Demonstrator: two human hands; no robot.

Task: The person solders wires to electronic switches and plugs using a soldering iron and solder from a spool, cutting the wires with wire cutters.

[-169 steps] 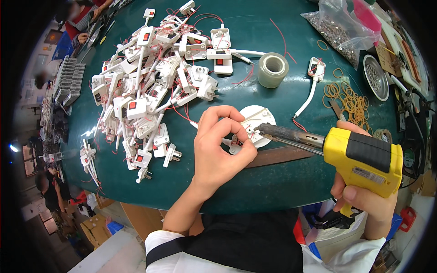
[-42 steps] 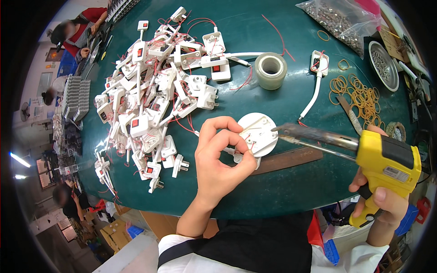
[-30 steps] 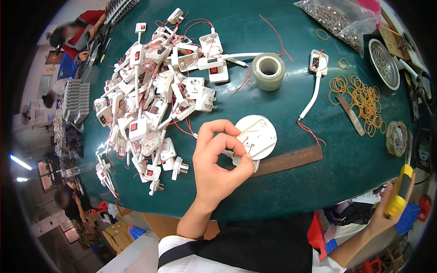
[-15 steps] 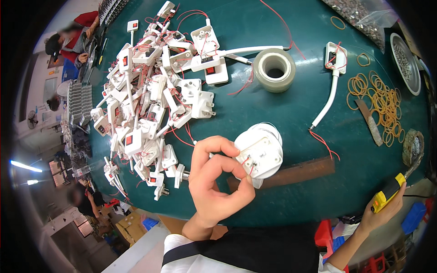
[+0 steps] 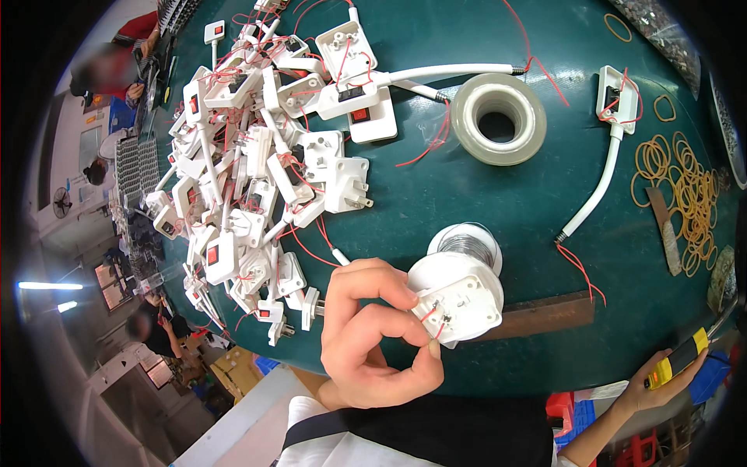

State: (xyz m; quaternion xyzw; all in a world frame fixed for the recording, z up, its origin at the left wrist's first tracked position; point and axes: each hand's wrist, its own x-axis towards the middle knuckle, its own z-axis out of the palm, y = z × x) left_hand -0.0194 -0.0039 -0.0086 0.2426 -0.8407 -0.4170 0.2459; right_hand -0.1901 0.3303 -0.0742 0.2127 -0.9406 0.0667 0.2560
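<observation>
My left hand (image 5: 381, 335) pinches an open white plug housing (image 5: 463, 307) at its left edge, between thumb and fingers. Short red wires and small metal contacts show inside it. Directly behind the housing stands a white spool of silvery solder wire (image 5: 471, 245), partly covered. At the lower right, my right hand (image 5: 661, 381) is wrapped round the yellow and black handle of a soldering iron (image 5: 678, 358). Its metal shaft points up and right beside a crusted round holder (image 5: 721, 284), where the tip is hard to make out.
A big heap of white plug and switch parts (image 5: 249, 179) with red wires covers the left. A tape roll (image 5: 498, 121), a lone switch lead (image 5: 599, 183), rubber bands (image 5: 685, 198) and a brown metal strip (image 5: 537, 317) lie on the green table (image 5: 420, 218). Other people sit far left.
The view has shifted and come closer to the table. The left hand still pinches the plug housing, now tilted so more spool shows. The soldering iron stays gripped, near the holder.
</observation>
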